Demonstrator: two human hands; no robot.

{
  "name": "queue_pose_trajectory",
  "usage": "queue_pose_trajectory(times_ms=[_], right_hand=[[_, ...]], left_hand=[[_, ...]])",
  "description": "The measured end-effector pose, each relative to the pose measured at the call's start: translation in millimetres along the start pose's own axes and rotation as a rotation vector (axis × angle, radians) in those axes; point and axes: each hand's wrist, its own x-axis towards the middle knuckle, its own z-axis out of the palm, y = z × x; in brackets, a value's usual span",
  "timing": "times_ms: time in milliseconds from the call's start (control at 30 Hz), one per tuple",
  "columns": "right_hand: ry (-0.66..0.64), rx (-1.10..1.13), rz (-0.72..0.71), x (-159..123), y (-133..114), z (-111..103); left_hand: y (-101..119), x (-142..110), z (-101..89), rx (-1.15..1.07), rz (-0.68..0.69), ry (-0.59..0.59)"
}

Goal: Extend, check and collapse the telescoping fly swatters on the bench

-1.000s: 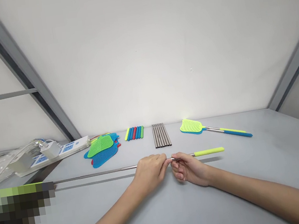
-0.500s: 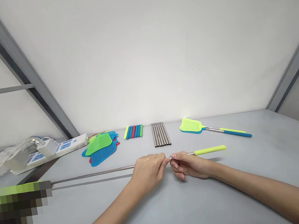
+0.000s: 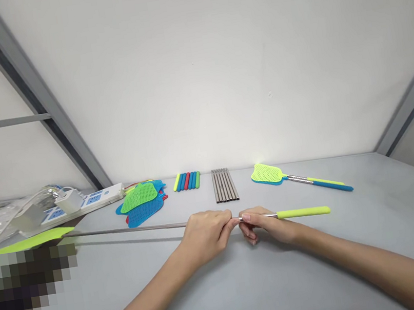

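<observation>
A telescopic fly swatter (image 3: 136,229) stretches across the front of the table, its thin metal rod drawn out long. Its yellow-green head lies at the far left, partly covered by a pixelated patch, and its yellow-green grip points right. My left hand (image 3: 208,235) is closed over the rod near the middle, knuckles up. Close beside it, my right hand (image 3: 264,225) pinches the rod between thumb and fingers, just left of the grip. The part of the rod under my left hand is hidden.
Behind my hands lie loose swatter heads (image 3: 140,206), several coloured grips (image 3: 186,181) and a row of metal tubes (image 3: 224,185). Two swatters (image 3: 300,179) rest at the right. A white power strip (image 3: 97,200) with plugs and cables sits at the left on the grey table (image 3: 386,211).
The swatter's grip end has moved right and slightly down, and its rod now tilts the other way. More of the yellow-green head shows at the left. Both hands keep hold.
</observation>
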Motion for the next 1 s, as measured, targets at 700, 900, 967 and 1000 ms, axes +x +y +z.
queue_pose_trajectory(times_ms=[700,900,967,1000], right_hand=[[0.08,-0.437,-0.19,-5.8,-4.9,-7.8],[0.104,-0.465,-0.19,-7.2,-7.9,-8.3],[0.117,-0.47,-0.191,-7.6,-8.5,-8.4],[0.122,-0.47,-0.191,-7.8,-8.7,-8.4]], left_hand=[[-7.4,0.8,-7.9,0.001,0.043,0.021],[-9.4,0.8,-9.4,0.005,0.044,0.031],[-10.5,0.6,-10.4,0.003,0.041,0.035],[-11.1,0.4,-11.0,0.0,0.038,0.038]])
